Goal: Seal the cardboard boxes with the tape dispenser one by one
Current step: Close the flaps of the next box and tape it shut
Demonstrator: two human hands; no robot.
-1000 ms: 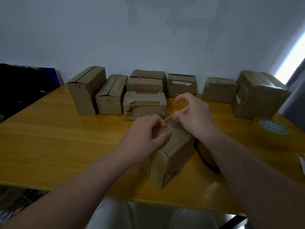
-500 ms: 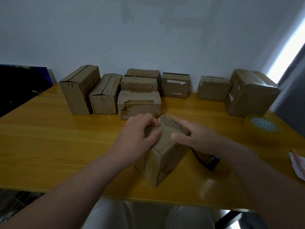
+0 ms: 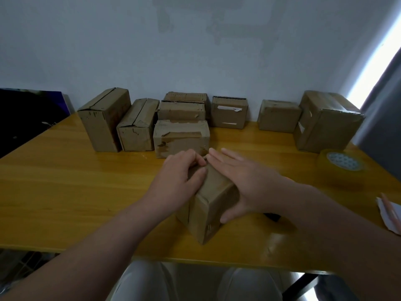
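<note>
Yellow wooden table (image 3: 65, 192) runs back to a pale wall (image 3: 195, 51). A bright window strip (image 3: 377, 70) and a grey curtain (image 3: 384, 122) are at two o'clock, and a dark panel (image 3: 28, 114) is at ten o'clock.

Take the near box (image 3: 204, 218) as the dial's centre. It sits close to the table's front edge, turned so that one corner points to six o'clock. The left hand (image 3: 178, 181) grips its far top edge, with the fingers curled at the corner and the thumb laid on the top face. The right hand (image 3: 249, 183) lies flat over the top and right side, fingers straight and spread toward twelve o'clock, thumb pressed against the right face.

Just past the fingertips at twelve o'clock stands a taped box (image 3: 181, 137); whether it touches the near box I cannot tell. Two flat boxes (image 3: 181, 109) sit behind it. At eleven o'clock a tall box (image 3: 104, 120) and a narrow box (image 3: 137, 127) stand side by side. At one o'clock are a labelled box (image 3: 230, 112) and a plain box (image 3: 278, 115), and a large box (image 3: 327, 122) is at two o'clock.

A tape roll (image 3: 341, 168) lies flat between two and three o'clock. Just beside the near box at three o'clock is a dark object (image 3: 272, 216). The right forearm (image 3: 325, 213) hides most of it, so I cannot tell what it is. A white paper scrap (image 3: 388, 216) lies at the right edge. Pale-trousered knees (image 3: 141, 281) show below the table at six o'clock.
</note>
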